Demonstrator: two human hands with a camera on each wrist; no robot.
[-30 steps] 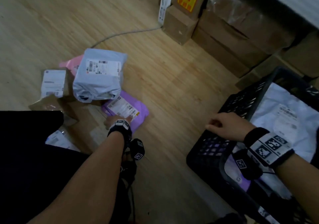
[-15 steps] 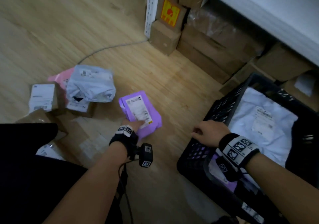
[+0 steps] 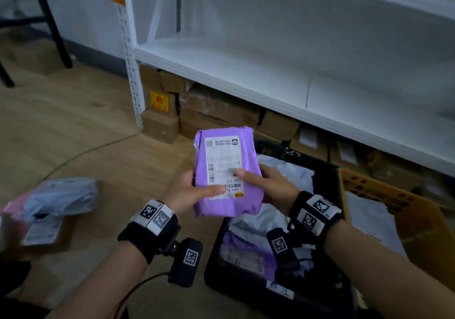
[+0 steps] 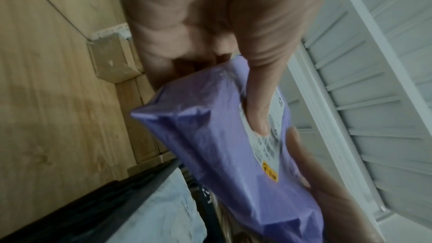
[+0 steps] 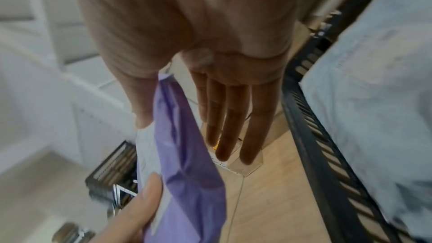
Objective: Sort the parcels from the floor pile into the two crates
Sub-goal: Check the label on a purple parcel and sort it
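**Purple parcel up off the floor, held in both hands**

The purple parcel (image 3: 227, 171) is in the air now, label side up, hovering over the near-left corner of the black crate (image 3: 330, 178). Half a second ago it lay flat on the wooden floor (image 3: 73, 126) under the left hand alone, while the right hand rested on the crate's rim. That right hand (image 3: 270, 185) has left the rim and come across: its thumb presses the label and its fingers lie straight along the parcel's back. The left hand (image 3: 189, 188) clamps the other edge, thumb on the label, fingers behind. Inside the black crate lie white mailers (image 3: 293, 173) and another purple one. Left of the crate, the floor pile (image 3: 49, 203) sits blurred, a grey bag on top. Beyond the crate, right side, stands a cardboard crate (image 3: 394, 195).
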